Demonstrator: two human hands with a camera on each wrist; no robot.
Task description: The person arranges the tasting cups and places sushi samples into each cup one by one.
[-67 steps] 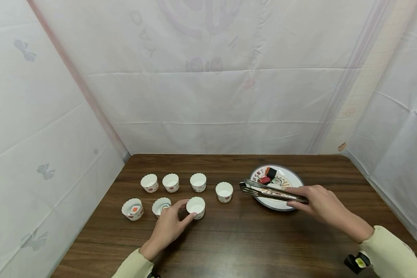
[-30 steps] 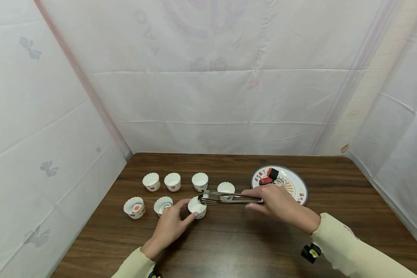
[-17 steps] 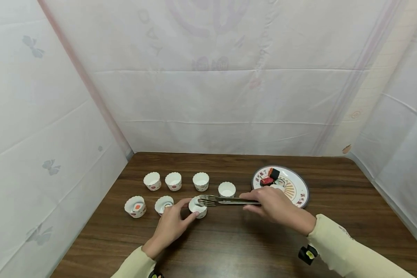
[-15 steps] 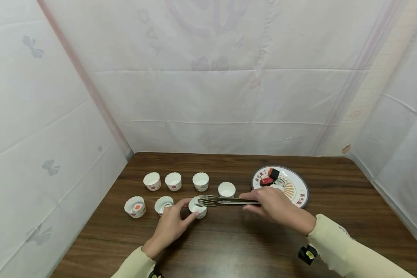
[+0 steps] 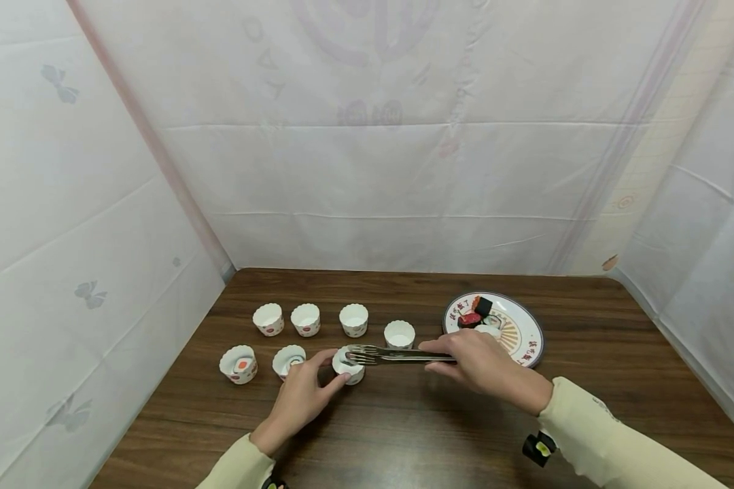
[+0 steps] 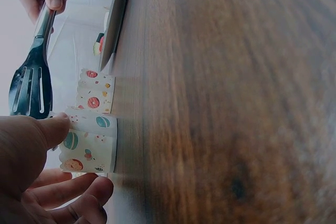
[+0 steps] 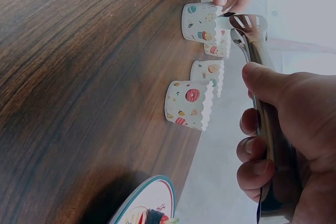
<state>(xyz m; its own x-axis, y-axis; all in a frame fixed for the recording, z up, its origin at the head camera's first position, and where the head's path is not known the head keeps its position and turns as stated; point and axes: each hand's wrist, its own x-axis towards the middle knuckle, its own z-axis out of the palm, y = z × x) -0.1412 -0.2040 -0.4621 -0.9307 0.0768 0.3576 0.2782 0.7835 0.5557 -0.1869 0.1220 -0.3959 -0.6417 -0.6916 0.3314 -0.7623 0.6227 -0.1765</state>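
My left hand (image 5: 302, 399) holds a white scalloped paper cup (image 5: 355, 377) by its sides, thumb on one side and fingers on the other. The cup stands upright on the table. My right hand (image 5: 489, 367) grips metal tongs (image 5: 397, 355), their slotted tips over the mouth of that cup. In the right wrist view the tongs (image 7: 262, 93) slant from my palm to the cup (image 7: 202, 23). Whether anything lies between the tips or inside this cup I cannot tell. Beside my left hand stand a cup with a sushi roll (image 5: 238, 365) and another partly filled cup (image 5: 289, 360).
Behind stand several more paper cups, including ones at far left (image 5: 268, 320), middle (image 5: 354, 320) and right (image 5: 399, 334). On the right, partly behind my right hand, a round plate (image 5: 529, 333) bears sushi pieces (image 5: 469, 320). White sheeting (image 5: 367, 204) hangs behind the wooden table (image 5: 391, 435).
My right hand has brought the tongs left from the plate to above the held cup. The tongs' arms have drawn closer together. My left hand has stayed on the cup.
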